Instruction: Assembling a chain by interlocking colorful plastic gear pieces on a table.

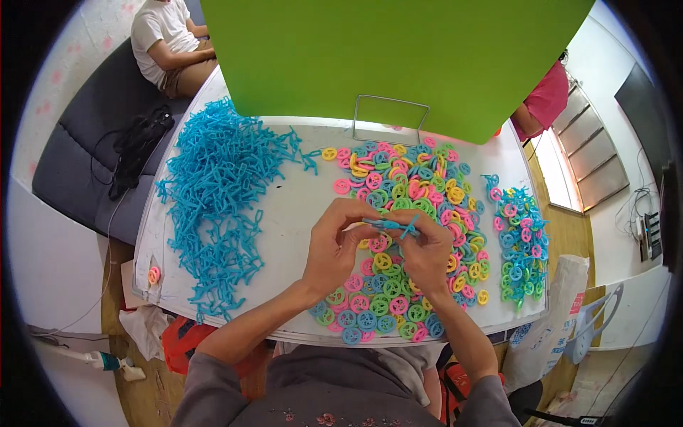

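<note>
Above the pile of wheels, my left hand pinches a small blue plastic wheel, seen nearly edge-on. Close against it, my right hand grips a blue plastic stick piece with a crossed end. The two blue parts meet between my fingertips; whether they are joined I cannot tell. Beneath both hands lies a wide heap of small spoked wheels in pink, yellow, green and blue. To the left is a large tangled mound of blue stick pieces.
At the table's right edge sits a group of wheels with blue sticks. A green board rises at the back, by a metal wire stand. A pink-orange wheel lies far left. Two people sit beyond the table. White sacks stand right.
</note>
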Tool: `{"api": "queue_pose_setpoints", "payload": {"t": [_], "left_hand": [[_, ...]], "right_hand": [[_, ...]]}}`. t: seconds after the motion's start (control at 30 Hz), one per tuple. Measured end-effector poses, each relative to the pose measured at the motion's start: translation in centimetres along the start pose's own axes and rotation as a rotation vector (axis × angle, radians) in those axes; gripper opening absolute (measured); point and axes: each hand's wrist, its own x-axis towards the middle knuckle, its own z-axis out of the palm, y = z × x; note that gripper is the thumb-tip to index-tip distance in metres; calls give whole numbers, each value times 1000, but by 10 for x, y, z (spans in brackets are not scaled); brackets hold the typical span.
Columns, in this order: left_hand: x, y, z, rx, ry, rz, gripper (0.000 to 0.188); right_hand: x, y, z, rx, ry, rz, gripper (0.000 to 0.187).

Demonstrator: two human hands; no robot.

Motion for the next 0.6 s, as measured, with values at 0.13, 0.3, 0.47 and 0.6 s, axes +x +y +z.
{"api": "queue_pose_setpoints", "payload": {"t": [0.13,0.3,0.47,0.6], "left_hand": [[-3,10,5,-61,-4,-91,39],[-4,7,-1,155,-35,68,39],[-3,0,-5,340,-60,227,33],[-2,0,-6,271,-37,126,27]], "right_hand": [[-3,-3,-3,-12,-19,-116,23],[-2,-10,-4,-37,-16,-245,28],[2,-13,-3,-125,-32,-228,27],[-4,0,-3,-88,79,-52,20]]}}
